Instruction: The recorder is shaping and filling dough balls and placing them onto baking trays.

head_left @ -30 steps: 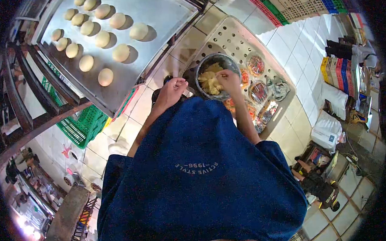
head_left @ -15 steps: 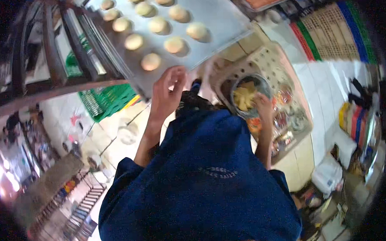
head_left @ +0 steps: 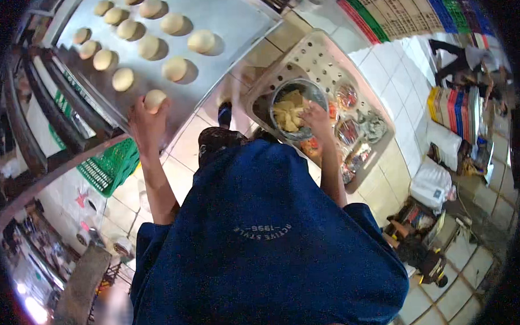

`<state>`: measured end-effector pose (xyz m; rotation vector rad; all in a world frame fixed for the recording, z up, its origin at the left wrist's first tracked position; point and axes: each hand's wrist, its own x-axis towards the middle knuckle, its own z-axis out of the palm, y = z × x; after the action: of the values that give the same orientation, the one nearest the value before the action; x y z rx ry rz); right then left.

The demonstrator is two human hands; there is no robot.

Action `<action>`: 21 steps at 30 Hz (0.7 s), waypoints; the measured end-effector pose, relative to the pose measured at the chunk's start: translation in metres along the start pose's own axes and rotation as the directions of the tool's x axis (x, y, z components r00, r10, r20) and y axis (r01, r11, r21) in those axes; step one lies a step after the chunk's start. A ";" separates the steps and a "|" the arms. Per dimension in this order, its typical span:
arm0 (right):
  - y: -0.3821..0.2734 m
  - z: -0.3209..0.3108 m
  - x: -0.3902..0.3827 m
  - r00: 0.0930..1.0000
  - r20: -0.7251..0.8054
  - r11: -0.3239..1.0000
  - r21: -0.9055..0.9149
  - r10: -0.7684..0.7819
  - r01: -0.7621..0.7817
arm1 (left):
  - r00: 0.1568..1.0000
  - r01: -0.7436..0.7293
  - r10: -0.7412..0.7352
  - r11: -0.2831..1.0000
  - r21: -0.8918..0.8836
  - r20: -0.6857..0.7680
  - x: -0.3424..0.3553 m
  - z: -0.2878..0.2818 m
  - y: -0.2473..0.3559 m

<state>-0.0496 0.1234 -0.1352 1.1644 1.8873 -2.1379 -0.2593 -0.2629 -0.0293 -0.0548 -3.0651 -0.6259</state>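
My left hand (head_left: pixel 148 121) has its fingers and thumb wrapped round a pale dough ball (head_left: pixel 155 101) at the near edge of the metal tray (head_left: pixel 225 66). More round dough balls (head_left: pixel 175 68) sit in rows across the tray. To the right, my right hand (head_left: pixel 318 119) reaches into a round metal bowl (head_left: pixel 276 129). Its fingers are bent against pale yellow chunks (head_left: pixel 288 111) in the bowl, and the fingertips are partly hidden among them.
The bowl stands in a pale plastic crate (head_left: pixel 379 138) with several wrapped packets (head_left: pixel 347 96). A dark rack (head_left: pixel 32 107) stands at the left above a green basket (head_left: pixel 108 168). Striped stacked crates (head_left: pixel 392 12) are at the far right. Another person (head_left: pixel 426 257) is at the lower right.
My left hand has moved from open air beside the tray onto the nearest dough ball. My right hand stays in the bowl. The whole view has shifted, with the tray further left.
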 end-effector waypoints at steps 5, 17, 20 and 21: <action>-0.033 0.006 0.003 0.998 -0.017 0.887 -0.459 -0.067 0.051 | 0.995 -0.082 0.078 0.995 -0.064 -0.064 -0.006 0.004 0.011; -0.075 0.004 -0.036 0.981 0.108 0.986 -0.010 -0.162 0.164 | 0.841 0.528 0.145 -0.005 -0.850 0.521 -0.034 -0.016 0.080; -0.115 0.019 -0.062 0.964 0.047 0.964 -0.019 -0.263 0.264 | 0.796 0.333 0.378 0.377 -0.864 0.472 -0.043 0.004 0.144; -0.126 0.025 -0.072 0.963 0.040 0.963 -0.013 -0.268 0.269 | 0.768 0.265 0.447 0.429 -0.864 0.458 -0.044 0.008 0.162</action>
<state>-0.0743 0.1028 0.0086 0.9016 2.1514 -2.2473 -0.2093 -0.1118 0.0257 -0.5672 -2.6248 -2.6817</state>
